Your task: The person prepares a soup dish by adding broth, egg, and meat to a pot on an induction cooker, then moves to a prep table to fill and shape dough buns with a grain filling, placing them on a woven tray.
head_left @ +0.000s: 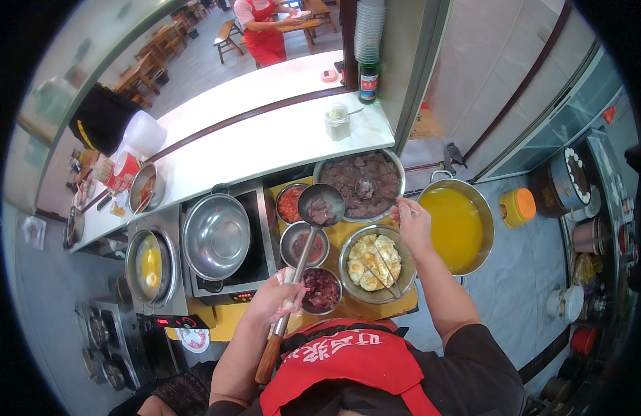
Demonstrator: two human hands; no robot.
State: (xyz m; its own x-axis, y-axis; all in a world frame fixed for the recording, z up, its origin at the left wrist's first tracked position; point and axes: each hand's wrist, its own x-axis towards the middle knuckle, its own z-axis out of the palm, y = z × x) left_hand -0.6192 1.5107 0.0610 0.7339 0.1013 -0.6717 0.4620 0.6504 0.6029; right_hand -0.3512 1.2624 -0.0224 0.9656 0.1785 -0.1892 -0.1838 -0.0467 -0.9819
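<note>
My left hand [279, 297] is closed around the long metal shaft of a ladle [321, 204] with a wooden handle end. A pink-and-white cloth [292, 307] is bunched in the same grip. Dark meat pieces lie in the ladle bowl, which hangs over small bowls of chopped red food [290, 204] and red sauce [304, 247]. My right hand [415, 223] has its fingers curled at the right rim of a basin of dark meat slices [336, 174]. A small round scoop [365, 187] rests in that meat; whether my fingers hold its handle is unclear.
Below the meat stands a basin of fried eggs [375, 260] with tongs across it. A pot of yellow liquid [450, 229] is at right. At left, a steel wok [217, 236] and an egg pan [150, 265] sit on cookers. A person in a red apron [264, 39] stands beyond the counter [247, 132].
</note>
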